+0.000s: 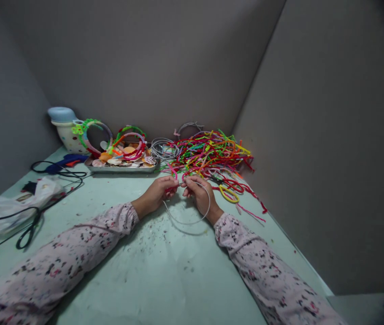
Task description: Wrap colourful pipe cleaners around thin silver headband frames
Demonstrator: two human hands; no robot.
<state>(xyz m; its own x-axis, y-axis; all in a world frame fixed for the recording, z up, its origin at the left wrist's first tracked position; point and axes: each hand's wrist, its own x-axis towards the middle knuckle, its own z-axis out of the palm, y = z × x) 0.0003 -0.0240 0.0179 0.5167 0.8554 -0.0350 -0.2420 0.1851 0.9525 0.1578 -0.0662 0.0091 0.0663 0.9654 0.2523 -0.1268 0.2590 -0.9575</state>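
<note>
Meeting above a pale green table (144,289) between grey walls (138,58), the left hand (158,192) and right hand (200,194) pinch a wire hoop (187,224); beyond, a metal tray (124,170) holds seashells (114,161).

Widest room I see: bare tabletop (178,280) between forearms. Wire loop (209,201) bars pass just this side of left hand (163,185) and right hand (197,192). Behind, tray (124,169) and fuzzy-stem pile (212,151) block me. Left: black cord (38,215), plastic bag (4,210). Right: yellow-handled scissors (229,194), then wall (330,158).
</note>
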